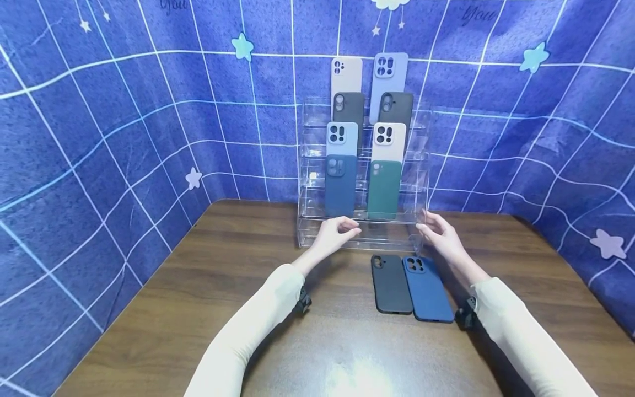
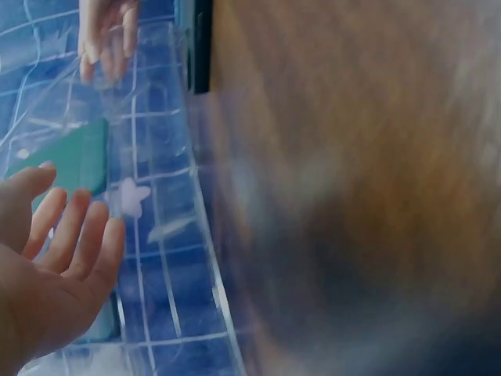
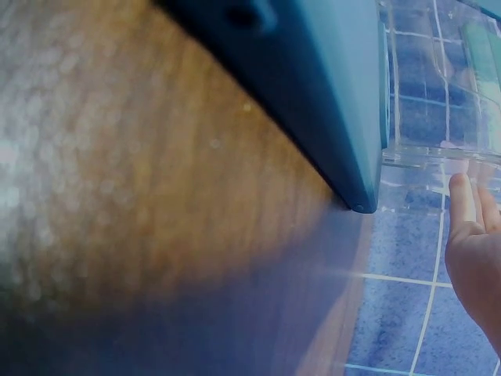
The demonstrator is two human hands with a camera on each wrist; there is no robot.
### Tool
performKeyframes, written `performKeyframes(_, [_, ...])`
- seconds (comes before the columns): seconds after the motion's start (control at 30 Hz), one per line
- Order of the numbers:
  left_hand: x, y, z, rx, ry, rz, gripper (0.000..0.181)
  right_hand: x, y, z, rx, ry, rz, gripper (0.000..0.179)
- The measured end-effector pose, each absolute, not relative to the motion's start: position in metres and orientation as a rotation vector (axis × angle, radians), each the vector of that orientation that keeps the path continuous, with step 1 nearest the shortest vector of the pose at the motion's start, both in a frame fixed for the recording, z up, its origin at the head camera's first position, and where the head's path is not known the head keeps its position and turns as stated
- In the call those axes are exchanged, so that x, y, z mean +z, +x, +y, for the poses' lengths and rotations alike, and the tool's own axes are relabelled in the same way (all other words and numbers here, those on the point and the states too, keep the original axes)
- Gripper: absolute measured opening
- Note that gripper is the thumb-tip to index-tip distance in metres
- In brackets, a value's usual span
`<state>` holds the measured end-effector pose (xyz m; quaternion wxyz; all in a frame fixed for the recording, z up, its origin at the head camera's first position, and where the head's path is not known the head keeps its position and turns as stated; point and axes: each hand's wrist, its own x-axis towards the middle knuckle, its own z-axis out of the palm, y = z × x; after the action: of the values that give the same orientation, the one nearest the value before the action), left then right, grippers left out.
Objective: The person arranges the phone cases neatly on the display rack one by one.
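A clear acrylic tiered rack (image 1: 308,238) holds phone cases in two columns. At its front stand a navy case (image 1: 340,190) and a green case (image 1: 384,192). My left hand (image 1: 334,236), with bent, parted fingers and nothing between them, hovers before the rack's lowest tier. Its loosely spread fingers also show in the left wrist view. At the rack's lower right corner is my right hand (image 1: 444,238), its fingertips right at the clear side edge. Below the rack, a black phone case (image 1: 392,286) and a blue phone case (image 1: 429,292) lie side by side on the table.
Behind the front cases rise a light blue case (image 1: 342,144), a white case (image 1: 389,144), two black ones and, at the top, a pale case (image 1: 346,77) and a lavender case (image 1: 389,85). A blue patterned cloth (image 1: 238,127) hangs behind the wooden table (image 1: 198,309).
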<state>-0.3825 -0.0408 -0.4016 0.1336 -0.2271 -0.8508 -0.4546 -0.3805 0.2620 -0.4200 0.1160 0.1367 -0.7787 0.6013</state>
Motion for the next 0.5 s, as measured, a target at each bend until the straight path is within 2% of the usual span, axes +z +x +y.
performKeyframes(0.5, [-0.418, -0.378, -0.017, -1.267, -0.820, -2.630, 0.021, -0.420, -0.381, 0.262, 1.752, 0.369, -2.317, 0.057])
